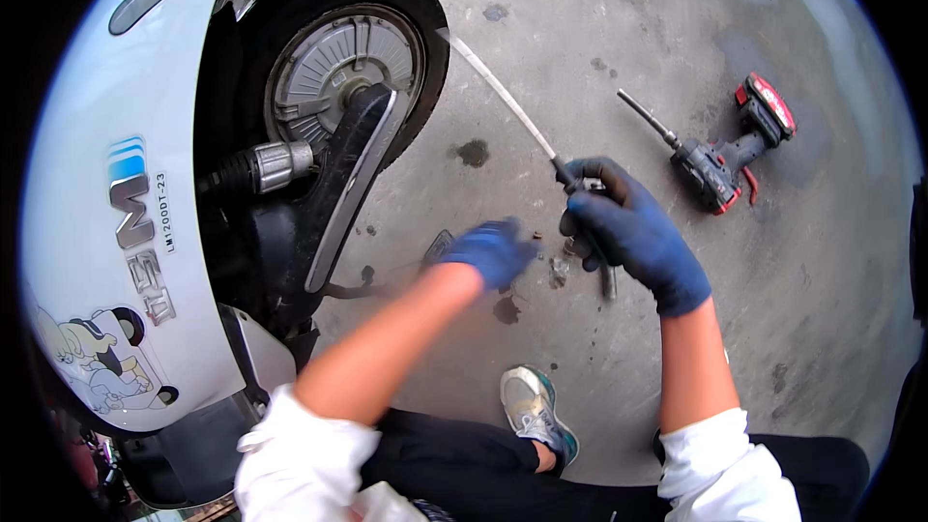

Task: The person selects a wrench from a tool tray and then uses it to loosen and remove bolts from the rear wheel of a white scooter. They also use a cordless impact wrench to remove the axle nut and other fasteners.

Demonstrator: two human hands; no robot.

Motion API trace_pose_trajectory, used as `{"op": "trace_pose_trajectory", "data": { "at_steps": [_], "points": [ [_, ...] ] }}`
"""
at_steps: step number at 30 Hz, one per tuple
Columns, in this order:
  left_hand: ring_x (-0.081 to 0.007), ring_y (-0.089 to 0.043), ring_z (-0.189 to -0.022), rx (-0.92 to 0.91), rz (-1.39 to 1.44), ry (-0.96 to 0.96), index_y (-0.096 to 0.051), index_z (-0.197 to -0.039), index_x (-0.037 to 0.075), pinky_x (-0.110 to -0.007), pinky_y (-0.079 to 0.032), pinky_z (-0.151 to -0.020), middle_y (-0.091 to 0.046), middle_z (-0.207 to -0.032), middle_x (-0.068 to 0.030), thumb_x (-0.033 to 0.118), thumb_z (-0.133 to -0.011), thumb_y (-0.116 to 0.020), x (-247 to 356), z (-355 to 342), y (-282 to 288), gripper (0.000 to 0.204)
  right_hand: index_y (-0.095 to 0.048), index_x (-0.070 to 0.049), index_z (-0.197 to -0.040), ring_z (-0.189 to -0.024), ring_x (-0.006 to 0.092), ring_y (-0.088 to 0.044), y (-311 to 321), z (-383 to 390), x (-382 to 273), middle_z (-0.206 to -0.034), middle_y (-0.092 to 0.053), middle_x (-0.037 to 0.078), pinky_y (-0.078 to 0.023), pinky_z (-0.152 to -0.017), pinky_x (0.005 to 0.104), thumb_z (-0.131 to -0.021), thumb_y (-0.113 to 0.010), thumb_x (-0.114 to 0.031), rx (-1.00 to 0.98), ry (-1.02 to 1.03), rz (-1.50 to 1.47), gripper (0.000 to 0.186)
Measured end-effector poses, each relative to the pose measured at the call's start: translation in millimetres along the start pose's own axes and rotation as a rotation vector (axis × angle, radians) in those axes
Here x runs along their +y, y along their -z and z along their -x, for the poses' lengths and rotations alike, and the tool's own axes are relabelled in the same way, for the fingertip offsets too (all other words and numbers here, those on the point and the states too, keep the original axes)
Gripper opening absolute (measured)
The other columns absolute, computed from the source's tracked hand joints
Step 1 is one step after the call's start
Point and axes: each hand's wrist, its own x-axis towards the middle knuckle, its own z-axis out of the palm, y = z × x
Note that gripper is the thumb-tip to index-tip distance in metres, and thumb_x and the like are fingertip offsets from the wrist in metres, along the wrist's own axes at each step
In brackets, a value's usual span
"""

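My right hand (638, 237), in a dark blue work glove, is closed around the dark grip of a long, thin, whitish rod (503, 97). The rod slants up and left, its far tip appearing just in front of the tyre; a short metal end sticks out below the fist. Lower and to the left, my left hand (488, 253), in a blue glove, is smeared by motion, and what its fingers do is not clear. Farther left, the vehicle's wheel (348, 68) has a grey metal hub, with a black arm (353, 188) running down from its centre.
On the concrete floor to the right lies a cordless power tool (710, 169) with a red battery and a long socket bit. The white body panel (126, 184) fills the left side. Small bits and dark stains dot the floor. My shoe (532, 406) is below.
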Motion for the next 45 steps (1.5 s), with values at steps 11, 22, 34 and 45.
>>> {"op": "trace_pose_trajectory", "data": {
  "at_steps": [11, 22, 34, 45],
  "points": [
    [-0.0273, -0.062, -0.109, 1.162, 0.043, -0.093, -0.06, -0.121, -0.001, -0.036, -0.046, -0.096, -0.066, -0.114, -0.0182, 0.029, -0.09, -0.064, -47, 138, 121, 0.044, -0.053, -0.007, -0.117, -0.055, 0.0134, -0.058, -115, 5, 97, -0.073, -0.059, 0.007, -0.049, -0.047, 0.0293, -0.099, -0.049, -0.044, -0.237, -0.279, -0.133, 0.042],
    [-0.032, -0.064, -0.103, 0.521, 0.031, 0.183, -0.067, -0.113, 0.001, -0.037, -0.046, -0.092, -0.068, -0.107, -0.0205, 0.054, -0.089, -0.055, -34, 18, 192, 0.06, -0.055, -0.007, -0.111, -0.049, 0.0126, -0.054, -108, -5, 100, -0.068, -0.055, 0.005, -0.046, -0.043, 0.0274, -0.099, -0.04, -0.053, -0.385, -0.271, -0.255, 0.05],
    [-0.0367, -0.061, -0.097, 0.564, -0.58, 0.01, -0.04, -0.144, 0.01, -0.044, -0.047, -0.088, -0.064, -0.107, -0.0183, 0.008, -0.092, -0.051, -73, -2, 197, 0.054, -0.055, -0.007, -0.098, -0.056, 0.013, -0.06, -73, -42, 70, -0.066, -0.059, 0.006, -0.052, -0.05, 0.0282, -0.1, -0.04, -0.05, -0.444, -0.34, -0.781, 0.046],
    [-0.0324, -0.067, -0.087, 0.672, -0.219, 0.093, -0.072, -0.099, 0.005, -0.041, -0.048, -0.085, -0.07, -0.091, -0.0185, 0.05, -0.096, -0.045, -51, -2, 190, 0.053, -0.061, -0.004, -0.108, -0.061, 0.0136, -0.06, -79, -40, 115, -0.077, -0.055, 0.004, -0.052, -0.054, 0.0291, -0.099, -0.046, -0.047, -0.476, -0.281, -0.486, 0.047]
  ]
}}
